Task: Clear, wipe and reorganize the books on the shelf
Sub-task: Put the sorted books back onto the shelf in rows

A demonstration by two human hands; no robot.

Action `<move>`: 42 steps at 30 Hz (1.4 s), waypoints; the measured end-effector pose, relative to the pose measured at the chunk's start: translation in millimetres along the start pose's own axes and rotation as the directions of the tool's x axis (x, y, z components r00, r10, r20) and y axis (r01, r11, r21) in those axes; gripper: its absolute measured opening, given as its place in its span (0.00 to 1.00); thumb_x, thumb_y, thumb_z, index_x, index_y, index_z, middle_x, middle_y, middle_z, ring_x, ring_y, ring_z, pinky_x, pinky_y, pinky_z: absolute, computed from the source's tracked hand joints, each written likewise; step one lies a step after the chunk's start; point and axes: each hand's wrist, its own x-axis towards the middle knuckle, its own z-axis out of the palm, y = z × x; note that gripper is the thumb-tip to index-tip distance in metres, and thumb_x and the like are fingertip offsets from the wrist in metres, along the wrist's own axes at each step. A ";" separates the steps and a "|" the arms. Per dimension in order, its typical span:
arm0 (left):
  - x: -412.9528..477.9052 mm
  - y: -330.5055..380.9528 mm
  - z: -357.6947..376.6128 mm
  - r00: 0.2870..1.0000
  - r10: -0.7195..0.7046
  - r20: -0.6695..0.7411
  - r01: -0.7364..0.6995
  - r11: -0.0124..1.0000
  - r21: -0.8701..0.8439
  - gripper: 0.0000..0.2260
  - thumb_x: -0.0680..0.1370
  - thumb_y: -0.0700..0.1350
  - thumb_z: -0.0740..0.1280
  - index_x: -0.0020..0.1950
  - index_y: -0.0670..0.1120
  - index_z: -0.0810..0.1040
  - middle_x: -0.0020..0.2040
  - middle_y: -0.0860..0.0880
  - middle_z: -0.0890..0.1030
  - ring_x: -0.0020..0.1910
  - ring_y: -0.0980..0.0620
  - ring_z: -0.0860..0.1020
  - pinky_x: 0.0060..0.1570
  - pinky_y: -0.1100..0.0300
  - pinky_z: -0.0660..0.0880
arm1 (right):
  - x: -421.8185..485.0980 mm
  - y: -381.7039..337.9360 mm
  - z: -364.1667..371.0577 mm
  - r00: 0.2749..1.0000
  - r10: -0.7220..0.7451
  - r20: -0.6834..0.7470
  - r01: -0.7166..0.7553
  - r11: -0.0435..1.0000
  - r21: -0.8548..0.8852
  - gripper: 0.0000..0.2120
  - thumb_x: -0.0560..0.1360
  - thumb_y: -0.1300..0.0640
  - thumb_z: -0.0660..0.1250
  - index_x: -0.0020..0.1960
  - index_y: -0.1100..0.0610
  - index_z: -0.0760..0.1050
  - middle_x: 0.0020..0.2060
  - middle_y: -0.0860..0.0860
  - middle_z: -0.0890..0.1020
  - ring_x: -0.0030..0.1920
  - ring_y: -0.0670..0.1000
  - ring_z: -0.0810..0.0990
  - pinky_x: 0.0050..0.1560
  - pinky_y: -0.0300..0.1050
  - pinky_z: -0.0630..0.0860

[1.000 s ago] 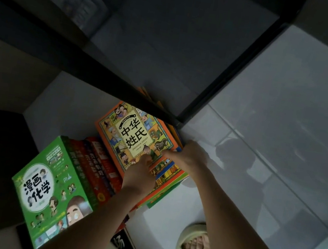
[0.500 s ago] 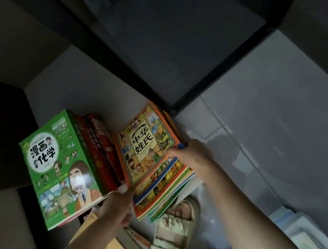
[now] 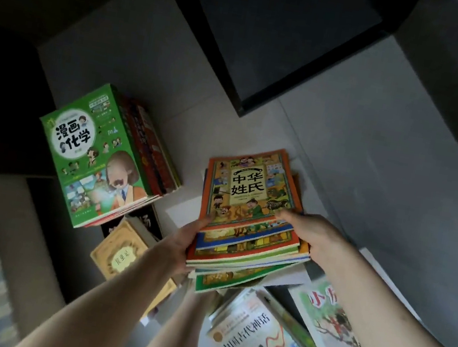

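Note:
I hold a stack of thin picture books (image 3: 250, 204), its top cover orange with colourful cartoon figures, above the pale tiled floor. My left hand (image 3: 179, 244) grips the stack's near left edge, fingers underneath. My right hand (image 3: 311, 232) clasps its right side, thumb on the top cover. The dark shelf unit (image 3: 262, 36) stands beyond, its lower corner just past the stack. A green boxed book set (image 3: 95, 151) with red spines beside it stands to the left on the floor.
A yellow-covered book (image 3: 121, 249) and a black one (image 3: 147, 220) lie below the green set. Large picture books (image 3: 262, 345) and another white-covered book (image 3: 335, 327) lie on the floor at lower right. A bare leg shows under the stack. Dark furniture fills the left.
The stack has come out from under the shelf and moved toward me and right, now flat in both hands. The view has tilted down, showing more books on the floor.

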 end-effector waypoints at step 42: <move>-870.9 -17.5 86.3 0.055 0.658 0.751 -0.965 0.227 -0.128 0.47 0.47 0.48 0.85 0.63 0.47 0.69 0.54 0.42 0.83 0.51 0.38 0.82 0.46 0.44 0.81 | -863.2 -74.9 -176.1 0.413 -0.808 -0.421 0.911 0.370 0.182 0.28 0.60 0.62 0.76 0.59 0.56 0.75 0.49 0.50 0.85 0.51 0.51 0.83 0.56 0.51 0.75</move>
